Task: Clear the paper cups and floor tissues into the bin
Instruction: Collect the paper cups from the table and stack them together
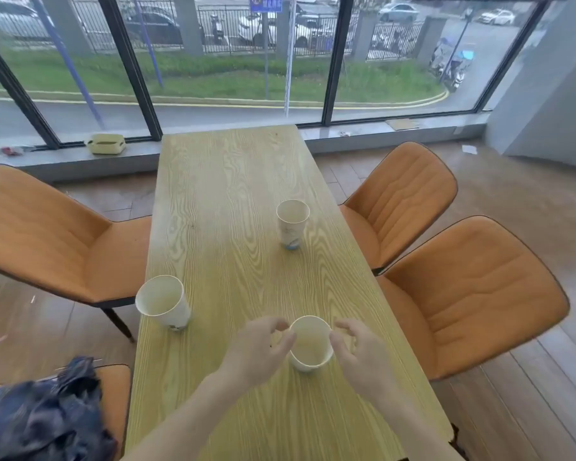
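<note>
Both hands reach over the near end of the long wooden tabletop (233,181), one on each side of a paper cup (310,342) that stands upright between them. The left hand (258,349) has its fingers (281,341) curled in a loose curve, the tips right at the cup's left rim; the right hand (358,352) mirrors it, its fingers (338,341) bent and just touching the right rim. Neither hand has closed around the cup, and it sits on the wood. A second cup (164,302) stands to the left of the left fingers, near the table's edge. A third cup (292,222) stands farther off, beyond both hands. Orange chairs (473,294) line both sides. A dark bundle of cloth (44,417) lies on the seat to the left of the left forearm.
</note>
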